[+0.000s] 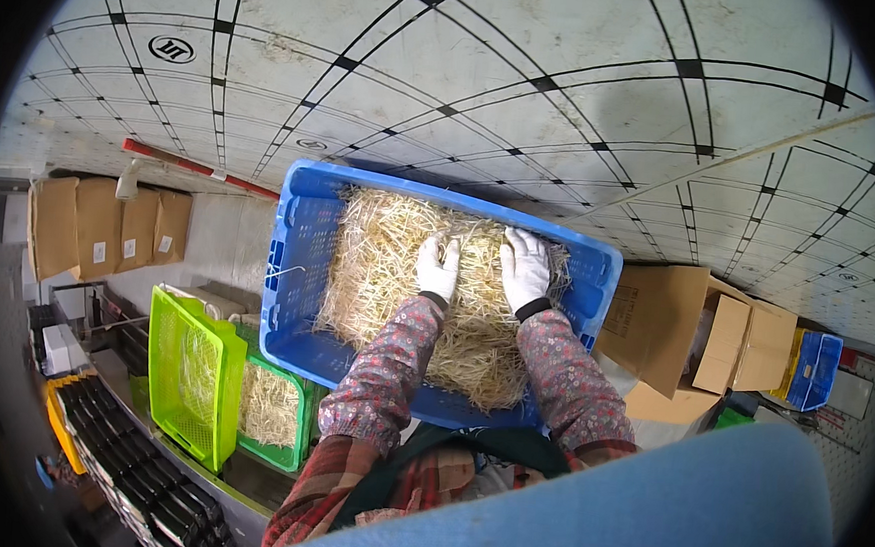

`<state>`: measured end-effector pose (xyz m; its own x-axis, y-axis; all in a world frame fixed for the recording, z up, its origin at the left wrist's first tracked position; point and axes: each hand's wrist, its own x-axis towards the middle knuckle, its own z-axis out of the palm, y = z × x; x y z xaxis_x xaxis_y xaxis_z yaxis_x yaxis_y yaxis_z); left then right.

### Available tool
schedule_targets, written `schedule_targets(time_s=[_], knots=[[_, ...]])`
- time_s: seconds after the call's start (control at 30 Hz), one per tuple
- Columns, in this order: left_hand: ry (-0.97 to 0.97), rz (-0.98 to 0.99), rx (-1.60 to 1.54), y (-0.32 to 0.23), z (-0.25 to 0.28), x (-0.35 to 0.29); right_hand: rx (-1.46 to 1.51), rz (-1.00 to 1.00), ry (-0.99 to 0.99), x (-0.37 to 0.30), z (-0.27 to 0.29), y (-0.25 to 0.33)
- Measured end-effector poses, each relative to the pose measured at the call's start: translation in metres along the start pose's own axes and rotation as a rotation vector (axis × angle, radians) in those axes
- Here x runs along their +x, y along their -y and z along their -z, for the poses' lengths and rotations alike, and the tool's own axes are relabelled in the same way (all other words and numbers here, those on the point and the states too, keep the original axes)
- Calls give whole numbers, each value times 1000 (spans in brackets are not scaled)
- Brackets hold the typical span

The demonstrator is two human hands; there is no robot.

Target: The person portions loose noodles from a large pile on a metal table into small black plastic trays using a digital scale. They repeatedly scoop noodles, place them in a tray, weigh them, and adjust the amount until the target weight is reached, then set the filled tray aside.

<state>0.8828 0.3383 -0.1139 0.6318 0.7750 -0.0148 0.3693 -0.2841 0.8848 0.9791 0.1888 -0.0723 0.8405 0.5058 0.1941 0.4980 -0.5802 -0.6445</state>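
Note:
In front of me a large blue plastic crate (301, 300) holds a loose heap of pale, thin, straw-like strands (384, 245). White gloves cover both hands, and flowered sleeve covers my forearms. My left hand (438, 267) rests on the middle of the heap, its fingers stretched out. To its right, my right hand (525, 269) lies on the strands with fingers extended, near the crate's right part. Neither hand visibly grips anything, though the fingertips partly meet the strands.
At the left stand a tilted lime-green basket (220, 386) and a green crate (299, 436) of similar strands. Stacked black trays (135, 466) are lower left. Cardboard boxes (655, 322) stand right, past them a smaller blue crate (814, 370). A patterned wall panel (508, 107) rises behind.

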Motion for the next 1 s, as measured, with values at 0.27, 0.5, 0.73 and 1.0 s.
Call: schedule_targets(time_s=[0.27,0.5,0.73,1.0], knots=[[-41,-119,33,-1,9,-16,-281,5,353,40,-23,-2],[-41,-138,-131,1,31,-54,-188,116,246,-1,2,21],[-48,-78,-157,0,29,-59,-74,161,436,46,0,16],[-76,27,-169,-46,57,-95,-144,-96,884,66,-25,5]])
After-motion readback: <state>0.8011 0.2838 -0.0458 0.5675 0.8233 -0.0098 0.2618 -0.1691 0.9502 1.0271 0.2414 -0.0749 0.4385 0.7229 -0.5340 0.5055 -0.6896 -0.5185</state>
